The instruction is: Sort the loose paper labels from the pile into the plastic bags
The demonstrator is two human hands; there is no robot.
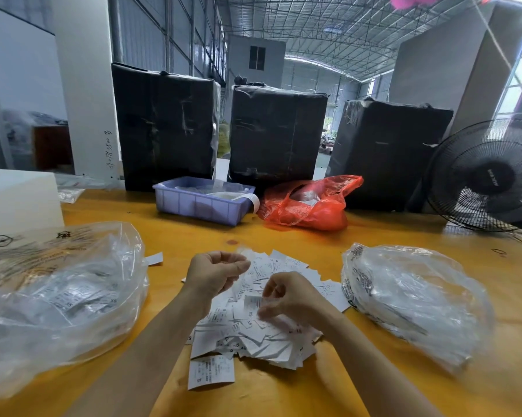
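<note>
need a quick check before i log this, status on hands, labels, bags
Left hand curled above the pile; right hand pinching a label. Clear bags left and right, both holding labels. Nothing in the way.

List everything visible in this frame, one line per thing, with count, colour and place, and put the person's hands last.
paper labels: a loose pile, white with black print, centre of the table, under the hands
clear plastic bags: two, transparent with labels inside, one left of the pile, one right of it
table: one, yellow-orange wood
tray: one, lilac plastic, behind the pile, holding clear packets
red bag: one, thin red plastic, right of the tray
black wrapped bundles: three, at the far table edge
fan: one, black, far right
white box: one, far left
hands: left hand curled, over the pile; right hand pinching a blurred label
</note>
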